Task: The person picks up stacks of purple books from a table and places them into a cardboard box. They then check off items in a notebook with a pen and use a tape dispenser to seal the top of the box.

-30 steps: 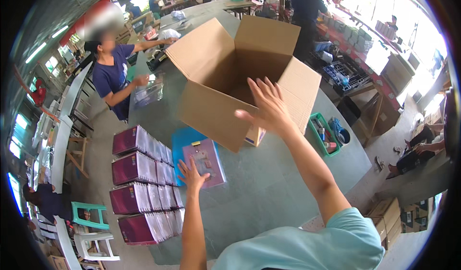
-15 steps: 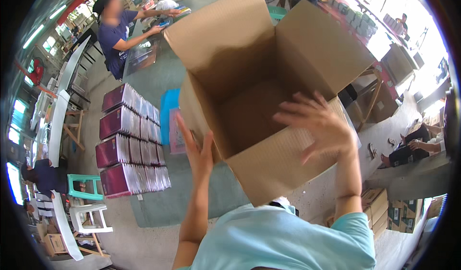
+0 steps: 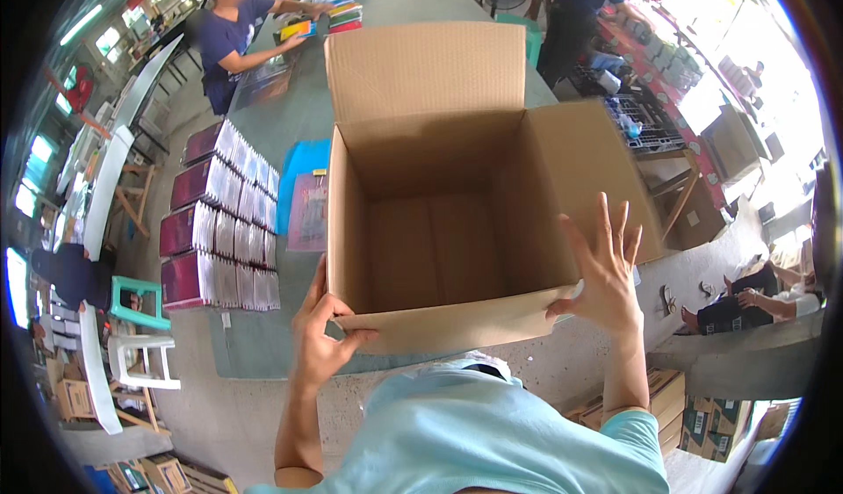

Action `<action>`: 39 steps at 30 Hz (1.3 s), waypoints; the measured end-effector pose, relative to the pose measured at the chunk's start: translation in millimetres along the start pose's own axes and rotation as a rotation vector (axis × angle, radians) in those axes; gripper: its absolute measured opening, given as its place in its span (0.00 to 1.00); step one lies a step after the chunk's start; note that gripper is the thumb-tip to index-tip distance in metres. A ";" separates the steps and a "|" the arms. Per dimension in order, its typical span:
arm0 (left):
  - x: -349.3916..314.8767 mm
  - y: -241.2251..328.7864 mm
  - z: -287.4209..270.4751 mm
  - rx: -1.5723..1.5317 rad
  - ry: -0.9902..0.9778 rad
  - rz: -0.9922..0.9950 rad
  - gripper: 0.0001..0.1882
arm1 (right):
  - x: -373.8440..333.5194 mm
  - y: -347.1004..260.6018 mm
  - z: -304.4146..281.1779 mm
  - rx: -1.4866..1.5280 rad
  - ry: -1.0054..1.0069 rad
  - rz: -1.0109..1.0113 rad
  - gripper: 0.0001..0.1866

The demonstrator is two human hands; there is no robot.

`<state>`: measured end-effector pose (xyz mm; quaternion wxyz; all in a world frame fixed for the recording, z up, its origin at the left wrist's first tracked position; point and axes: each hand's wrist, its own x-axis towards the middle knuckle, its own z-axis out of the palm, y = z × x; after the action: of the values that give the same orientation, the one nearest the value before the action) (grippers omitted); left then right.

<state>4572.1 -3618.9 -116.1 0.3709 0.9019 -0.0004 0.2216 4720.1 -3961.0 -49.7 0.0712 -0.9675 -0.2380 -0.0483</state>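
Left hand (image 3: 318,340) pinches the near-left corner of the empty brown cardboard box (image 3: 443,230), right hand (image 3: 606,274) lies flat and spread on its right wall (nothing clenched); keep both pressures equal so it sits square.

The head camera is looking steeply down from close above (single fisheye view), facing into the open cardboard box (image 3: 439,230) sitting between both hands' fingers.

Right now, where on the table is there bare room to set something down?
Bare grey table lies below the maroon packet stacks, left of the left hand. More lies beyond the open cardboard box. It is crowded between stacks and box.
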 end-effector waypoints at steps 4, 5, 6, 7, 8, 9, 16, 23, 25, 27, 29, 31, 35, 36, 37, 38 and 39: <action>-5.8 -12.6 7.3 -0.159 0.073 -0.152 0.22 | 3.4 25.4 54.6 0.753 -0.037 -0.181 0.65; -7.8 -15.2 5.0 -0.141 0.030 -0.273 0.22 | 2.4 25.0 66.3 0.755 -0.061 -0.205 0.65; -10.1 -16.8 -2.2 -0.109 -0.007 -0.387 0.22 | 1.7 24.1 86.7 0.889 -0.044 -0.208 0.58; -17.5 -26.8 1.6 -0.173 0.092 -0.181 0.22 | -1.9 21.6 100.0 1.024 -0.034 -0.210 0.51; -20.1 -30.8 -1.2 -0.135 0.135 -0.199 0.22 | -6.4 16.3 104.7 1.041 -0.030 -0.218 0.46; -20.9 -31.5 -5.9 -0.117 0.115 -0.119 0.22 | -14.5 11.3 107.1 1.066 -0.027 -0.226 0.41; -40.5 -42.7 -43.4 -0.201 0.028 -0.121 0.33 | 6.5 3.7 71.4 0.810 -0.200 -0.210 0.53; -80.1 -134.9 -112.7 -0.626 1.347 -0.729 0.59 | 50.4 -156.8 -35.9 1.105 0.024 -0.228 0.60; -88.2 -164.9 -137.7 -0.898 1.464 -0.955 0.62 | 77.1 -258.3 -35.8 1.278 -0.472 -0.407 0.51; -65.7 -175.2 -151.9 -1.049 1.360 -0.789 0.64 | 102.9 -345.0 -7.3 1.316 -0.805 -0.303 0.42; -54.6 -189.4 -149.0 -1.083 1.275 -0.709 0.64 | 122.8 -425.2 44.5 1.216 -0.881 0.015 0.45; -50.6 -202.0 -146.0 -1.099 1.241 -0.598 0.57 | 136.4 -486.7 90.1 1.155 -0.858 0.133 0.43; -50.7 -194.0 -151.1 -1.099 1.275 -0.654 0.45 | 145.2 -506.8 137.8 1.372 -1.154 0.136 0.47; -58.2 -193.3 -153.0 -1.105 1.284 -0.652 0.45 | 131.8 -509.6 136.8 1.340 -1.031 0.102 0.46; -70.6 -189.1 -152.1 -1.167 1.232 -0.584 0.38 | 111.1 -508.0 136.9 1.306 -0.908 0.069 0.46; -83.6 -184.1 -153.5 -1.222 1.182 -0.502 0.32 | 88.2 -502.7 130.1 1.268 -0.835 -0.067 0.46; -95.8 -181.7 -152.0 -1.425 1.100 -0.346 0.29 | 66.1 -490.9 117.2 1.229 -0.750 -0.193 0.46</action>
<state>4455.0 -3401.1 -180.7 0.8155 0.2144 0.1745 0.5085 4556.0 -3481.8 -100.5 0.5107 -0.6789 -0.3150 0.4231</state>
